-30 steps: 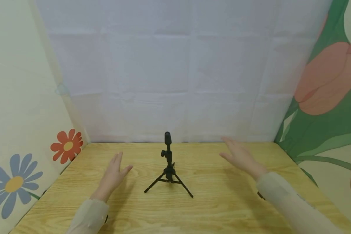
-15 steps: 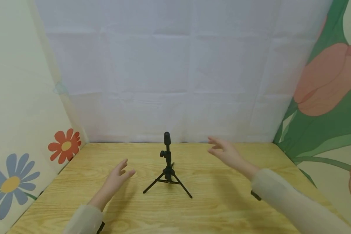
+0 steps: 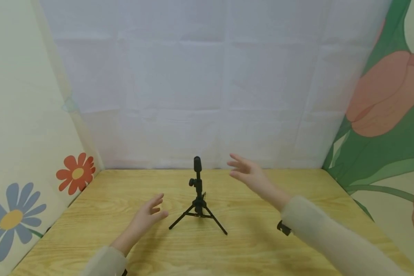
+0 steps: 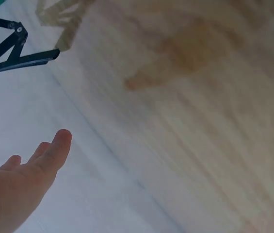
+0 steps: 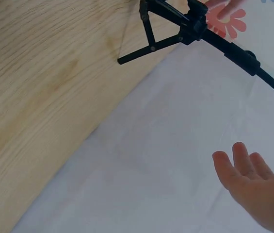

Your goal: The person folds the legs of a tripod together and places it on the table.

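Note:
A small black tripod stand [image 3: 198, 199] stands upright on the wooden table [image 3: 255, 245], legs spread, with a side knob and a thicker top end. To its left, my left hand [image 3: 145, 218] is held above the table, fingers relaxed and thumb apart, touching nothing. My right hand [image 3: 253, 176] hovers to the right of the stand's upper part, fingers loosely bent and holding nothing. In the left wrist view, the left hand [image 4: 35, 170] is below one stand leg [image 4: 23, 60]. The right wrist view has the right hand [image 5: 253, 182] apart from the stand's pole [image 5: 241, 58].
White creased cloth [image 3: 179, 84] hangs behind the table's far edge. A flower-printed panel [image 3: 24, 126] rises on the left, and another with a large pink tulip [image 3: 383, 96] on the right. Pale sleeves [image 3: 317, 222] cover the forearms, with a dark band piece [image 3: 283, 227] under the right one.
My right hand has moved left toward the stand, its fingers bending a little. The left hand has shifted slightly right and nearer to me. The stand remains in place.

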Available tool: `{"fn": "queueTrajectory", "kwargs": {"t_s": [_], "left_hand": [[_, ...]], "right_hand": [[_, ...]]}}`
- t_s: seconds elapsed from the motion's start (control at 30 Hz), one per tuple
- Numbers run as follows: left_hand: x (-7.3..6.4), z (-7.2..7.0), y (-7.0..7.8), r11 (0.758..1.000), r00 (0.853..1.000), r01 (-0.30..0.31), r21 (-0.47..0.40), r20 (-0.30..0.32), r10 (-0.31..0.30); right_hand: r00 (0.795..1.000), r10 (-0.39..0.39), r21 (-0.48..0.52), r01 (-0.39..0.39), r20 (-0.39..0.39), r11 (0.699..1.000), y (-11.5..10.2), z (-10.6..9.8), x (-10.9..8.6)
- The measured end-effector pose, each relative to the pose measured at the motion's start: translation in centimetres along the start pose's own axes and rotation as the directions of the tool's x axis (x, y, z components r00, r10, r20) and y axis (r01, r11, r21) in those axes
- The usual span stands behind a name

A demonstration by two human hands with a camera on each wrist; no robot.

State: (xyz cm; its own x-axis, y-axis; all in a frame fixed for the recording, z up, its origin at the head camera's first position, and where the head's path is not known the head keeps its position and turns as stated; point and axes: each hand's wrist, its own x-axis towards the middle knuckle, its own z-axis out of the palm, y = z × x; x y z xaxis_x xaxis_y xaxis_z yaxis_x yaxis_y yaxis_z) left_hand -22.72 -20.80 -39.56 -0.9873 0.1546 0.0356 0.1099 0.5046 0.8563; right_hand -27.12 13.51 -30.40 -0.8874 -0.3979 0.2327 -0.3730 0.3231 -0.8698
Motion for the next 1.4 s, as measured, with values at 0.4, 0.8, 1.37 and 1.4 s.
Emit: {"fn": "queueTrajectory", "kwargs": {"t_s": [0.4,0.8,1.37,1.4], "left_hand": [[0.1,2.3,0.4,0.999,0.998,-0.038,-0.008,-0.046,0.037],[0.3,3.5,1.0,0.999,0.998,0.023,-0.05,-0.053,-0.025],[0.7,3.9,0.9,0.999,0.999,0.037,-0.038,-0.022,-0.038],[0.7,3.9,0.9,0.999,0.999,0.037,-0.041,-0.021,-0.037]], "right_hand": [[0.997,0.077,0.129,-0.077,0.006,0.989,-2.2,2.6,1.6],[0.999,0.041,0.21,-0.04,-0.005,0.977,-3.4,4.6,3.0],[0.998,0.066,0.204,-0.062,-0.015,0.977,-3.5,5.6,3.8],[0.997,0.071,0.207,-0.067,-0.015,0.976,-3.5,5.6,3.8]]}}
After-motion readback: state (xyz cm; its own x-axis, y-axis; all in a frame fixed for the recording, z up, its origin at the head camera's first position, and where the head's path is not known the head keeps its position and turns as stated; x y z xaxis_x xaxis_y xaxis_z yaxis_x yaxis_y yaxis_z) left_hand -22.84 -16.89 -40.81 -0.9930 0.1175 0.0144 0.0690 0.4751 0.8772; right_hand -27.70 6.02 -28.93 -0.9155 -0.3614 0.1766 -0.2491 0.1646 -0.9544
